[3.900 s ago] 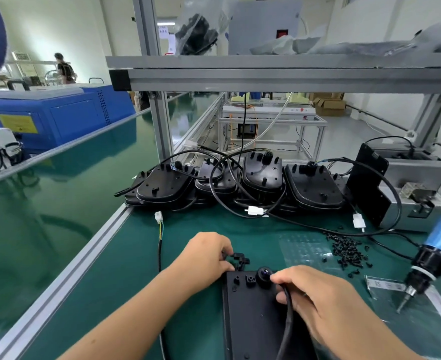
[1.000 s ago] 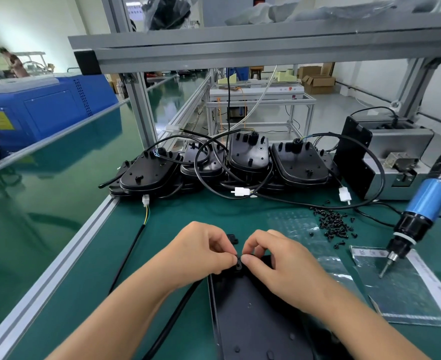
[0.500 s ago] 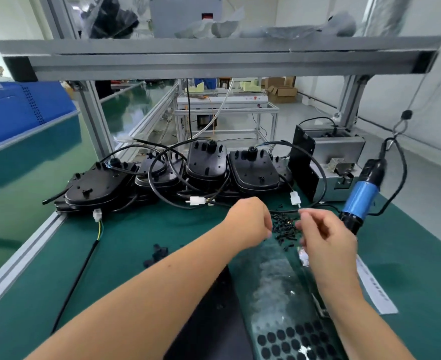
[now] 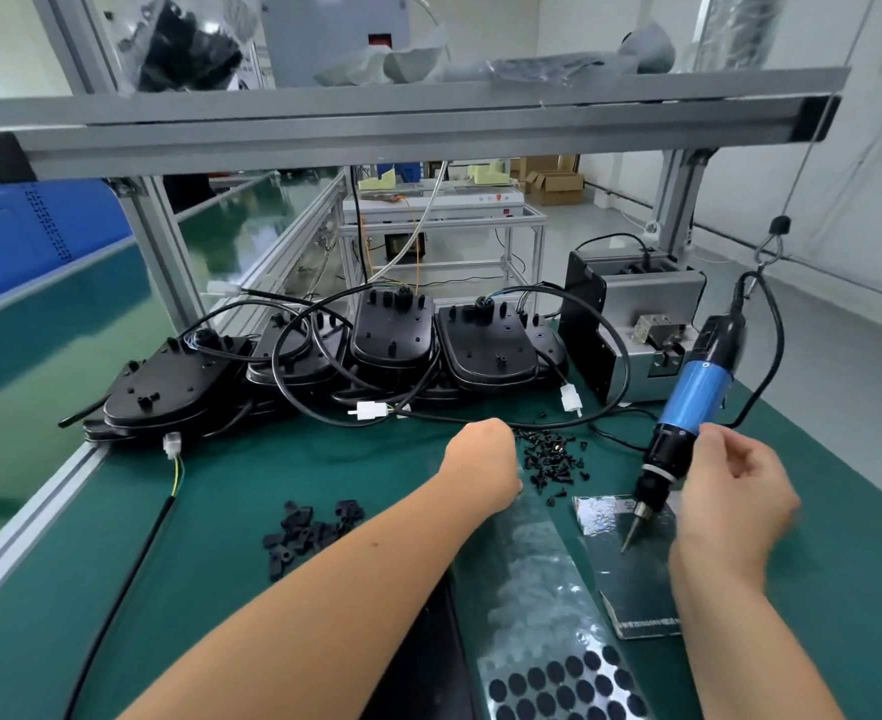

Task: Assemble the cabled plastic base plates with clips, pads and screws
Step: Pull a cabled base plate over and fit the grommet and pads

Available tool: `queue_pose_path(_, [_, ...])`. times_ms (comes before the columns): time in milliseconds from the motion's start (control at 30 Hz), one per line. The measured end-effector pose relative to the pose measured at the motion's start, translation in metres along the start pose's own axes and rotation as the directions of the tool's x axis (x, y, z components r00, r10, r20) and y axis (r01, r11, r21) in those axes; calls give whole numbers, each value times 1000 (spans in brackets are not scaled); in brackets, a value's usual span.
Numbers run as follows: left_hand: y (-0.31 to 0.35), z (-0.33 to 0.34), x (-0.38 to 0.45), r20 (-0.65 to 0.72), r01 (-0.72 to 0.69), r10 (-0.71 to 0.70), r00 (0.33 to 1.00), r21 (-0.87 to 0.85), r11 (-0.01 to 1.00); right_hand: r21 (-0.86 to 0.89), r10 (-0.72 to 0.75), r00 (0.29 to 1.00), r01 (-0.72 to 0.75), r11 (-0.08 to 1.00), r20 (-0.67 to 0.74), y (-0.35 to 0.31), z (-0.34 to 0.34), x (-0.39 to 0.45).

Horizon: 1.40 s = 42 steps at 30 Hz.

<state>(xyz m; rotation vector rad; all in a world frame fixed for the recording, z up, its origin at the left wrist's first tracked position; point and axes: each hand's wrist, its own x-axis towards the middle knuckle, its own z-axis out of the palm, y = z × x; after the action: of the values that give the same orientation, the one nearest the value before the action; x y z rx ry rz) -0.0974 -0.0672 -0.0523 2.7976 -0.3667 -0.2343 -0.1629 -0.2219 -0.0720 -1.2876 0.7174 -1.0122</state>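
Observation:
My left hand (image 4: pixel 480 459) lies curled at the left edge of a pile of small black screws (image 4: pixel 553 457); its fingertips are hidden, so what it holds is unclear. My right hand (image 4: pixel 735 491) hovers with loosely spread fingers right beside the hanging blue electric screwdriver (image 4: pixel 691 402), not closed round it. The black base plate (image 4: pixel 418 667) lies at the bottom, mostly covered by my left forearm and a clear sheet (image 4: pixel 532 574) bearing round black pads (image 4: pixel 558 683). Loose black clips (image 4: pixel 309 532) lie to the left.
Several cabled base plates (image 4: pixel 392 335) are stacked along the back with white connectors. A grey screw feeder (image 4: pixel 646 314) stands at the back right. A shiny bag (image 4: pixel 631 569) lies under the screwdriver tip. A black cable (image 4: pixel 132 579) runs along the aluminium table edge (image 4: pixel 39 517).
Both hands left the base plate where they had been pinching a small part. The left hand went to the screw pile, and the right hand has now moved right to the screwdriver.

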Motion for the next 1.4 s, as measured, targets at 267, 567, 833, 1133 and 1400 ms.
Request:
queue_pose_path(267, [11, -24, -28, -7, -40, 44, 999, -564, 825, 23, 484, 763, -545, 838, 428, -23, 17, 16])
queue_pose_path(567, [-10, -53, -77, 210, 206, 8, 978, -950, -235, 556, 186, 674, -709, 435, 715, -85, 42, -33])
queue_pose_path(833, [-24, -55, -120, 201, 231, 114, 973, -808, -542, 698, -59, 764, -551, 458, 642, -110, 48, -66])
queue_pose_path(1133, [-17, -50, -130, 221, 142, -27, 975, -709, -691, 684, -60, 762, -540, 491, 645, -104, 47, -75])
queue_pose_path(1400, [-20, -46, -131, 186, 77, -92, 978, -737, -671, 665, -72, 749, -534, 522, 658, -101, 47, -81])
